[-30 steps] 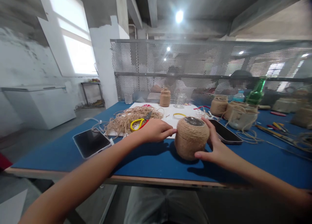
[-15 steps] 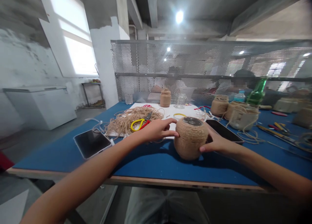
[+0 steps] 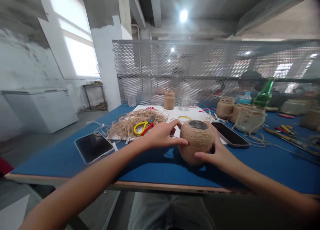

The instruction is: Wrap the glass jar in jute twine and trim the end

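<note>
Jar (image 3: 196, 141) wrapped in rough jute twine; table (image 3: 75, 156) matt blue felt; phone (image 3: 93, 146) glossy glass.

Your view is bright: daylight from the window (image 3: 75, 39) at upper left, blown out, plus a flaring ceiling lamp (image 3: 183, 15) at top centre. Soft shadows lie beneath your arms on the table (image 3: 62, 156). Edges bend and blur, worst at lower right.

Single head view, looking forward-down over blue table (image 3: 62, 156), close
</note>
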{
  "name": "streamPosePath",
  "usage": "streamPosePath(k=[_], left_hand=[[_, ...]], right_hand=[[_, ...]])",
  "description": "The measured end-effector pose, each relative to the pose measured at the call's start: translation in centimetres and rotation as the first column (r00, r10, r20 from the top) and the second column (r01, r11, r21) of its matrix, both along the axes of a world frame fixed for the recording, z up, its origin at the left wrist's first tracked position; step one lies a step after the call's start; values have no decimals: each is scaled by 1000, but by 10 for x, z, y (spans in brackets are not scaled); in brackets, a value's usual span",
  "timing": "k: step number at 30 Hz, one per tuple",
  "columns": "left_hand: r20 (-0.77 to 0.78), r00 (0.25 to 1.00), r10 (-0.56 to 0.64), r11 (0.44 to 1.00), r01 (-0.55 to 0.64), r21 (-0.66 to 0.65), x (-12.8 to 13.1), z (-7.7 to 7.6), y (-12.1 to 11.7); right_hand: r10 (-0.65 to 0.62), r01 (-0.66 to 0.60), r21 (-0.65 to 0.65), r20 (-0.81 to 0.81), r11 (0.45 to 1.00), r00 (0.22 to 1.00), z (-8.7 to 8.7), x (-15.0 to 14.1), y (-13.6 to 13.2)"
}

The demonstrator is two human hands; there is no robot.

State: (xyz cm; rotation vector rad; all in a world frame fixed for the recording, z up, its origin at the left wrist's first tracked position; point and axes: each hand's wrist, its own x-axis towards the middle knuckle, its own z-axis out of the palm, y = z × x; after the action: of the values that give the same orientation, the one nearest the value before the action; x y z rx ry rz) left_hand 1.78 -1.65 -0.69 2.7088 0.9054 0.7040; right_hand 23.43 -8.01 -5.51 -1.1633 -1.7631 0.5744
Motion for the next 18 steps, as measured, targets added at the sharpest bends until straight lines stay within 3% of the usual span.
streamPosePath(k=[5, 12, 15, 18], left_hand=[[-31, 999, 19, 1000, -20, -17, 1, 0, 5], [-50, 998, -48, 997, 51, 66, -4, -2, 11], [-60, 997, -49, 993, 55, 102, -5, -2, 11], [-52, 998, -44, 993, 49, 109, -5, -1, 10]], right_hand=[[173, -174, -34, -50, 984, 984, 3, 13, 18], [344, -344, -104, -18, 933, 939, 8, 26, 34], [310, -303, -94, 73, 948, 948, 9, 28, 31], [145, -142, -30, 102, 989, 984, 6, 22, 16]])
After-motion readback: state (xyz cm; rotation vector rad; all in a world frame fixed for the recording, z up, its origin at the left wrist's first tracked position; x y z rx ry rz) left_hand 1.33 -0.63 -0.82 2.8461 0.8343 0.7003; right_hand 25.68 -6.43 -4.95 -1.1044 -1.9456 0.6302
